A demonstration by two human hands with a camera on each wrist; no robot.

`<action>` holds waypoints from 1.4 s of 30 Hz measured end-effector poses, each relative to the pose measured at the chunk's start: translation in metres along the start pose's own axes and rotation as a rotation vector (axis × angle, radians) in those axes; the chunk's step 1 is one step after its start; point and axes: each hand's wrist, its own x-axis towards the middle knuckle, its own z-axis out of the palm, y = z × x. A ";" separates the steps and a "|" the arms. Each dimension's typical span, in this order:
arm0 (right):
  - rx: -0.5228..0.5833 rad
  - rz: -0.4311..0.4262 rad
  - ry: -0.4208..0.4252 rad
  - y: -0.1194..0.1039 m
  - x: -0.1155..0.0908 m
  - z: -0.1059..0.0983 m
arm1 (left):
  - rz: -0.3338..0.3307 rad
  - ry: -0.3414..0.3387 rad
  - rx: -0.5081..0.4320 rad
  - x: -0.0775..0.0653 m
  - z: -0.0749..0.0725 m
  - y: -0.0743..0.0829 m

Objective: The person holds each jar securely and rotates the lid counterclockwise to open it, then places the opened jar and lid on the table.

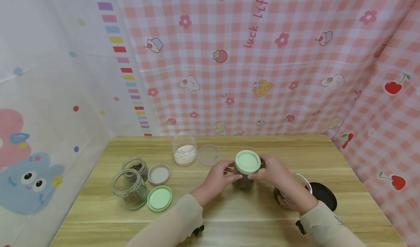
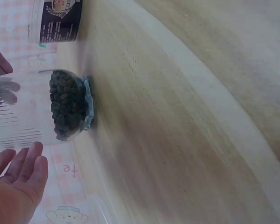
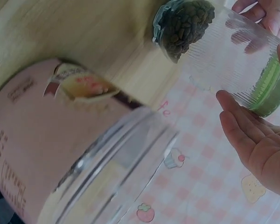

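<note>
A tall clear ribbed jar (image 1: 243, 183) with a pale green lid (image 1: 247, 161) stands upright on the table between both hands. Dark bean-like pieces (image 2: 67, 105) fill its lower part. From the left side, my left hand (image 1: 218, 178) holds the jar near its top, thumb in front and fingers on the far side. My right hand (image 1: 273, 173) grips it likewise from the right, its thumb at the lid's lower edge. In the right wrist view the lid sits on the jar, with the fingers along its side.
An open pink-brown labelled tub (image 3: 60, 126) stands by my right forearm, beside a black lid (image 1: 324, 196). To the left are two open glass jars (image 1: 135, 194) (image 1: 144, 171), a green lid (image 1: 159, 199) and a whitish lid (image 1: 159, 174). Behind stand a jar of white grains (image 1: 185, 155) and a clear lid (image 1: 210, 155).
</note>
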 end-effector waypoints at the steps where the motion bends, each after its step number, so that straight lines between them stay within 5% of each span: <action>1: 0.000 -0.005 -0.002 -0.001 0.000 0.001 | 0.007 0.004 0.001 -0.002 -0.001 -0.001; 27: 0.076 -0.010 0.020 -0.049 -0.023 0.042 | -0.002 0.012 0.007 -0.063 -0.043 -0.015; 42: 0.061 -0.031 0.003 -0.063 -0.031 0.054 | 0.007 0.034 0.052 -0.082 -0.056 -0.020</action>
